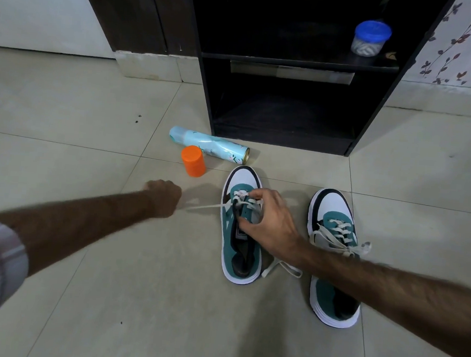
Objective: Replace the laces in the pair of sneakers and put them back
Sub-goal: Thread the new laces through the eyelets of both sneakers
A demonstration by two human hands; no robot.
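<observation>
Two teal, white and black sneakers stand on the tiled floor, toes pointing away from me. The left sneaker (241, 252) has a white lace (208, 206) only through its front eyelets. My left hand (163, 198) is closed around that lace's end, which stretches taut out to the left. My right hand (267, 223) grips the left sneaker's upper around the tongue, thumb inside. Another end of lace trails on the floor behind the shoe's heel. The right sneaker (334, 270) is fully laced, its lace ends lying loose.
A dark open shelf unit (291, 103) stands just beyond the shoes, with a blue-lidded jar (370, 38) on its upper shelf. A light-blue spray can (211, 145) lies on the floor beside an orange cap (193, 161). A dark cabinet stands at the back left.
</observation>
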